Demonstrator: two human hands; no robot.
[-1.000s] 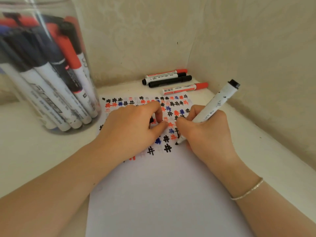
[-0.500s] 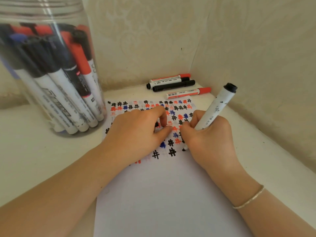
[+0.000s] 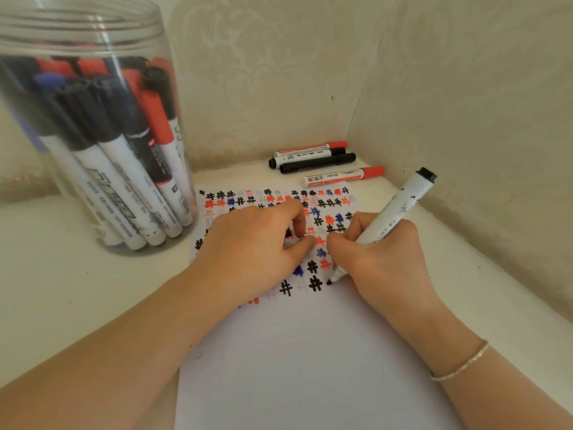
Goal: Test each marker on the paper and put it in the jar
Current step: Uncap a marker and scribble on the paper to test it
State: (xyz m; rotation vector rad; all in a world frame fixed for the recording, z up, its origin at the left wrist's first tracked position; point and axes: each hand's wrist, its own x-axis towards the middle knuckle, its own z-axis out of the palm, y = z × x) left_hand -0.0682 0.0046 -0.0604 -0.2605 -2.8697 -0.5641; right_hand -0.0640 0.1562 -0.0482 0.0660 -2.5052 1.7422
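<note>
Marker (image 3: pixel 391 219), gripped pen-style in the right hand (image 3: pixel 376 259), touches its tip to the paper (image 3: pixel 310 361) while the left hand (image 3: pixel 257 246), pinching a black cap, steadies the sheet; the jar (image 3: pixel 93 135) waits at ten o'clock.

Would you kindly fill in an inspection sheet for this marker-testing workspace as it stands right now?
Surface: pale tabletop set in a wall corner, lightly specked.
Job's things: paper with rows of black, red and blue hash marks; clear jar holding many capped markers; uncapped black marker, tip on the paper; four capped markers lying near the corner.
Clutter: nothing seen.
Hands: right hand grips the marker; left hand rests on the paper, pinching a small dark thing, likely the cap.
Cables: nothing seen.
Surroundings: patterned cream walls; thin bracelet on the right wrist.
</note>
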